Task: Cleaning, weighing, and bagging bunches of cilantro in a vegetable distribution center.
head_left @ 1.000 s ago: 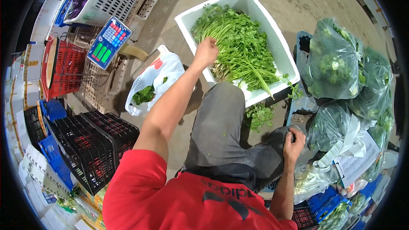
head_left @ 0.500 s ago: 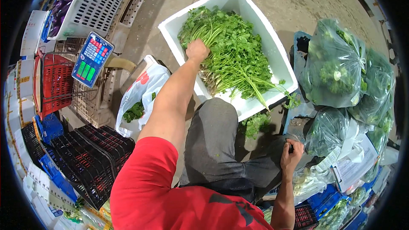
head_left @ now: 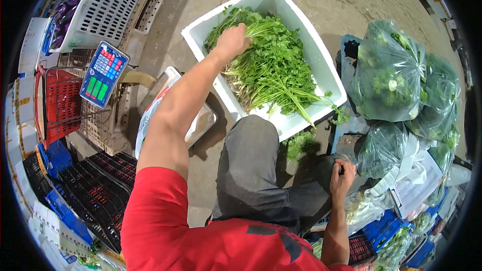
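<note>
A large bunch of leafy cilantro (head_left: 281, 55), its pale roots toward my knee, fills much of a white foam box (head_left: 321, 35). My left hand (head_left: 233, 41) reaches into the box with its fingers curled into the cilantro near the left wall; its fingertips are partly hidden among the stalks. A few sprigs hang over the box's near right corner. My right hand (head_left: 342, 178) rests on my bent right knee, fingers curled, and nothing shows in it. Under my left forearm lies a white plastic bag (head_left: 145, 123), mostly hidden, beside a metal tray (head_left: 205, 124).
A digital scale display (head_left: 105, 73) stands at the left, near a red basket (head_left: 63, 101) and black crates (head_left: 95, 185). A white perforated crate (head_left: 108, 7) of eggplants is at the upper left. Tied bags of greens (head_left: 389, 78) and a paper sheet (head_left: 419, 180) are at the right.
My left hand has moved farther into the box, toward its far side. My left arm now covers more of the plastic bag, and the metal tray has come into sight. My right hand has stayed on the knee.
</note>
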{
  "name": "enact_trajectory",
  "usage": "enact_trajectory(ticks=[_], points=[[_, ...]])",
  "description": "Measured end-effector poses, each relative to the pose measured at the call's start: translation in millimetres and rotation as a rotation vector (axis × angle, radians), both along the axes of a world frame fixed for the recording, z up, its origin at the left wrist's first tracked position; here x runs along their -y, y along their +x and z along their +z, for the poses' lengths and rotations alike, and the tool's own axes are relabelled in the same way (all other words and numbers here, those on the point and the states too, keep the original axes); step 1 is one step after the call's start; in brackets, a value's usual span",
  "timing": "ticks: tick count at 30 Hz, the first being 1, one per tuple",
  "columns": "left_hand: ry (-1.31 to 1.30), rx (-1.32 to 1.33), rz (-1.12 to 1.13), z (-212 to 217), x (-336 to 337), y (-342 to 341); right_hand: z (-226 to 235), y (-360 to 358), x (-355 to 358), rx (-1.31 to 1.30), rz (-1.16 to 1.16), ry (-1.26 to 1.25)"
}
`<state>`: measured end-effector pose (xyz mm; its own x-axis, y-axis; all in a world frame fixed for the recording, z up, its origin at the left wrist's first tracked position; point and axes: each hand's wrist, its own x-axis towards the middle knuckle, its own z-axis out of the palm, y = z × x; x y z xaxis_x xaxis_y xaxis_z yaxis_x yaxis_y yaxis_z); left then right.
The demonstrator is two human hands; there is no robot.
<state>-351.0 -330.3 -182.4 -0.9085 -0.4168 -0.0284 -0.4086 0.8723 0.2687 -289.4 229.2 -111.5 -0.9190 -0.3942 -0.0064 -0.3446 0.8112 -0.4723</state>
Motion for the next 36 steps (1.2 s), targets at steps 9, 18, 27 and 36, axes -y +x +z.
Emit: enact_trajectory(ticks=[9, 18, 27, 36], points=[[0.344, 0.11, 0.012, 37.9, 26.3, -13.8, -9.1, 0.7, 25.3, 0.127, -0.227, 0.146], [0.485, 0.347, 0.201, -13.3, 31.2, 32.0, -53.1, -1.9, 224.8, 0.032, 0.118, 0.234], [0.447, 0.084, 0.057, 35.0, 47.9, 45.7, -84.1, 9.2, 225.2, -0.007, 0.243, 0.51], [0.224, 0.201, -0.007, 80.6, 47.9, 17.6, -74.1, 8.7, 229.8, 0.088, 0.185, 0.439]])
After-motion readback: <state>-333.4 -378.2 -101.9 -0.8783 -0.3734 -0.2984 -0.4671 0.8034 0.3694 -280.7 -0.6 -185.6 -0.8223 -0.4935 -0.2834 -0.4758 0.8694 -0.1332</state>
